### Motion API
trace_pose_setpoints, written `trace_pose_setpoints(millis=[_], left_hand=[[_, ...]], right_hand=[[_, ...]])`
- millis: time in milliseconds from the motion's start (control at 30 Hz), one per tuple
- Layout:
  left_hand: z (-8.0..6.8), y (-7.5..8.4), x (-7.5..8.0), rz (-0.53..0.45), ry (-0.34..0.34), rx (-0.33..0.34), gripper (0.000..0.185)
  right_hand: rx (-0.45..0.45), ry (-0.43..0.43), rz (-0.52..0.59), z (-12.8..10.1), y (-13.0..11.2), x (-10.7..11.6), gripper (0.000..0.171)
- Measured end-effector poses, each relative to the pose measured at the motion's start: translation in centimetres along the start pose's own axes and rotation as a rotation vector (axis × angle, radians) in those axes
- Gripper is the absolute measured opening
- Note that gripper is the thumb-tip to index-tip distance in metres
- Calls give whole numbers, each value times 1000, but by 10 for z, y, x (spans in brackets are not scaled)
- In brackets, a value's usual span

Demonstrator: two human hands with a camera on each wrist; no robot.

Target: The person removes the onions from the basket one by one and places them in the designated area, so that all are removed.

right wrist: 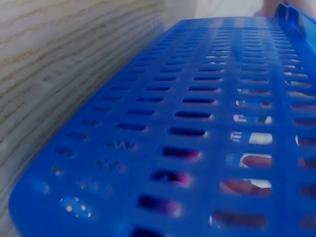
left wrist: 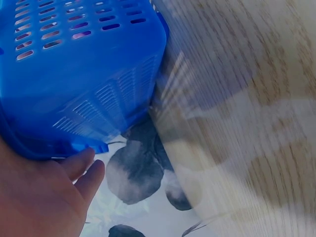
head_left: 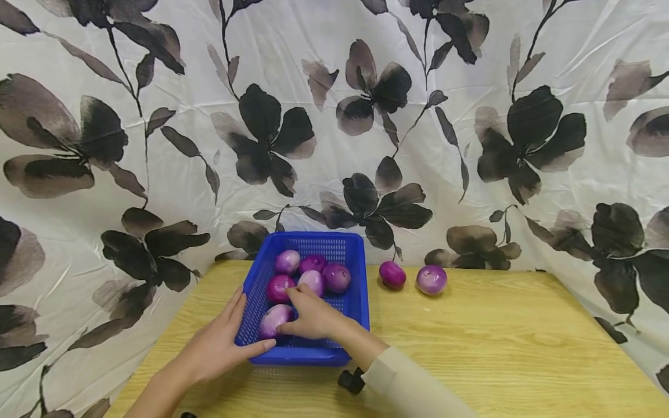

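Note:
A blue plastic basket with slotted walls stands on the table, holding several purple onions. My left hand grips its near left corner, the thumb over the front rim and the fingers along the left side. In the left wrist view, fingertips show at the basket's rim. My right hand reaches inside, thumb and fingers around a pale purple onion at the near left. Its index finger is close to a darker magenta onion. The basket wall mostly hides this hand in the right wrist view.
Right of the basket, a magenta onion and a lighter purple onion lie near the back edge of the wooden table. A floral cloth hangs behind the table. A small black device is at the right wrist.

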State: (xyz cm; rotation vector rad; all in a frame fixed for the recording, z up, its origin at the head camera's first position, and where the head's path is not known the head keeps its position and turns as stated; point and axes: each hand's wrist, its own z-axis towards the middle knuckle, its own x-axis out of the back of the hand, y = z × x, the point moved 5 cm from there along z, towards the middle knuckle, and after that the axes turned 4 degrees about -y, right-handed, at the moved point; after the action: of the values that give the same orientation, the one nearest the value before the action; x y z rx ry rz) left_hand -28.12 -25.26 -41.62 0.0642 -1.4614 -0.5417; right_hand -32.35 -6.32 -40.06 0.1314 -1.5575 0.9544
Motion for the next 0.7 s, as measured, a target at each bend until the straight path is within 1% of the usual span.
trace_pose_setpoints(millis=[200, 333, 533, 700], left_hand=[[0, 1, 1, 4, -23, 14, 126], [1, 2, 3, 9, -26, 17, 126], [2, 2, 4, 23, -30, 21, 125], [0, 1, 2, 9, -23, 15, 125]], right_hand=[[4, -29, -51, 5, -5, -8, 67], [5, -59, -81, 6, -6, -12, 64], [38, -81, -112, 7, -8, -16, 56], [63, -102, -116, 9, -8, -22, 51]])
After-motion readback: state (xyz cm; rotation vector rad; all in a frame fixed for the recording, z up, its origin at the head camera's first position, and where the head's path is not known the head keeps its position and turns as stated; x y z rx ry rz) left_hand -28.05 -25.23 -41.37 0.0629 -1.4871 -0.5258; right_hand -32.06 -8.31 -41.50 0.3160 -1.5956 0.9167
